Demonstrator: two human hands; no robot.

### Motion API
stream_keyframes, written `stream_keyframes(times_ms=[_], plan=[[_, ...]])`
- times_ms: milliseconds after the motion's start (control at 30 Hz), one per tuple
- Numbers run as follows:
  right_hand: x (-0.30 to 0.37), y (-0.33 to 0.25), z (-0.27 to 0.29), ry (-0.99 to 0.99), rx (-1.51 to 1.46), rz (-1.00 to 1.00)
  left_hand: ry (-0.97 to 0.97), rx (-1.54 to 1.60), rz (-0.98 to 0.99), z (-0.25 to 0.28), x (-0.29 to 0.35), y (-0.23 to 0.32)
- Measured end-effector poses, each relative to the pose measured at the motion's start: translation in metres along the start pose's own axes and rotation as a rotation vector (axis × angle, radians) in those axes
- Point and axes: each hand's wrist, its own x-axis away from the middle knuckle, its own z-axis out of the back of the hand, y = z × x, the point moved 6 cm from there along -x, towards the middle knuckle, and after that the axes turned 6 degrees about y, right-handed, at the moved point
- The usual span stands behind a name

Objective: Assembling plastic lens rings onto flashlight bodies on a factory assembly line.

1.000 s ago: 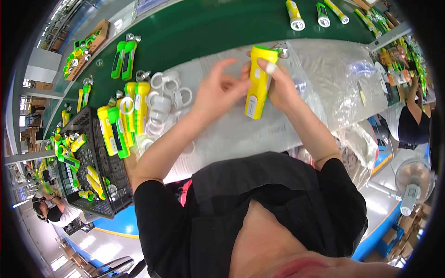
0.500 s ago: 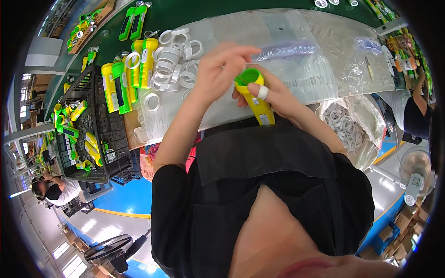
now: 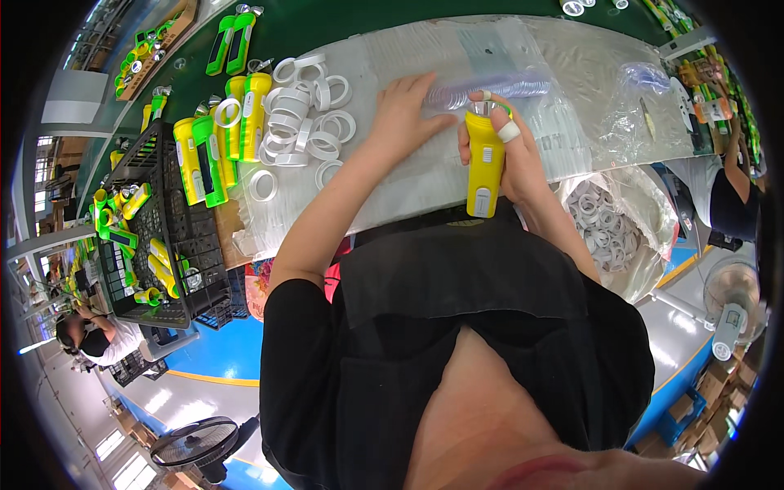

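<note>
My right hand, with white tape around two of its fingers, is closed around a yellow flashlight. The flashlight's wide head points away from me, and a shiny reflector sits in its mouth. To the left, my left hand is open and holds nothing, its fingers spread over the plastic-covered bench. Its fingertips are close to a row of clear round lenses lying on their edges; I cannot tell whether they touch. Loose white rings lie in a heap left of that hand.
Several yellow and green flashlights lie left of the rings. Further left stands a black crate with more flashlights. A bag of white rings hangs open at the bench's right front edge. A standing fan is at lower left.
The flashlight has swung more upright and moved right in my right hand. A reflector now shows in its formerly open green mouth. My left hand has left the mouth and opened.
</note>
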Motion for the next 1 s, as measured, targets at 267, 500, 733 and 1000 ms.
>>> stream_keyframes(times_ms=[267, 500, 733, 1000], plan=[[0.004, -0.001, -0.006, -0.079, 0.071, -0.036, -0.007, 0.183, 0.08, 0.008, -0.005, -0.011], [0.006, 0.0, -0.006, -0.062, 0.091, -0.059, -0.069, 0.199, 0.006, -0.003, -0.007, -0.012], [0.008, 0.0, -0.02, -0.098, 0.074, -0.062, -0.07, 0.361, -0.171, 0.061, 0.01, 0.057], [0.01, 0.016, -0.046, -0.331, 0.2, -0.109, 0.062, 0.454, -0.186, 0.075, 0.036, 0.061]])
